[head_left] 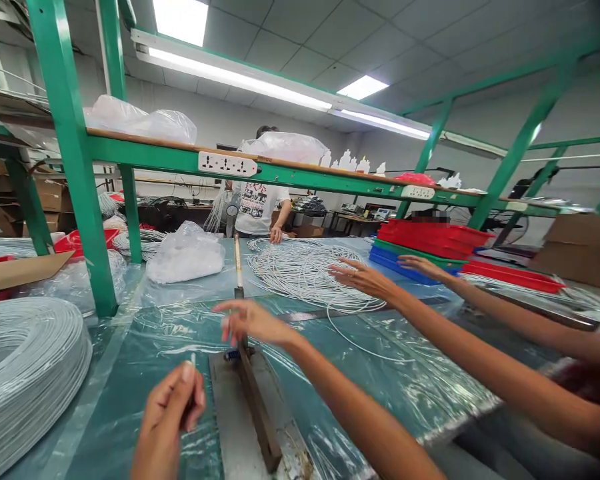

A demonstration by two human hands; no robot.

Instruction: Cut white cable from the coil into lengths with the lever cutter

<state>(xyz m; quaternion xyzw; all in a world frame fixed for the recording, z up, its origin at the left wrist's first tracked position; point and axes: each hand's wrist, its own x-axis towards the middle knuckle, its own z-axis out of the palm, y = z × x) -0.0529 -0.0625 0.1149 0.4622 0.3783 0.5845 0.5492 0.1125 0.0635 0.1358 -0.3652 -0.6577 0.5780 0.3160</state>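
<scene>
My left hand (pixel 167 413) is closed in a pinch, and a short white cable end (pixel 193 360) sticks up between thumb and finger. My right hand (pixel 253 321) reaches across from the right, fingers apart and slightly blurred, with no held thing visible. It overlaps a bench-mounted lever tool (pixel 259 407) with a long metal bar, a small spring and an upright handle; whether it touches this tool I cannot tell. The tool sits on a grey metal plate (pixel 227 423). Beyond lies a loose, tangled pile of white cables (pixel 300 270).
A co-worker's hands (pixel 363 277) extend over the pile from the right. Another person (pixel 257 207) stands across the bench. A big cable coil (pixel 35 380) lies at left, beside a green post (pixel 73 167). Stacked red bins (pixel 430 237) and a clear plastic bag (pixel 187 257) sit farther back.
</scene>
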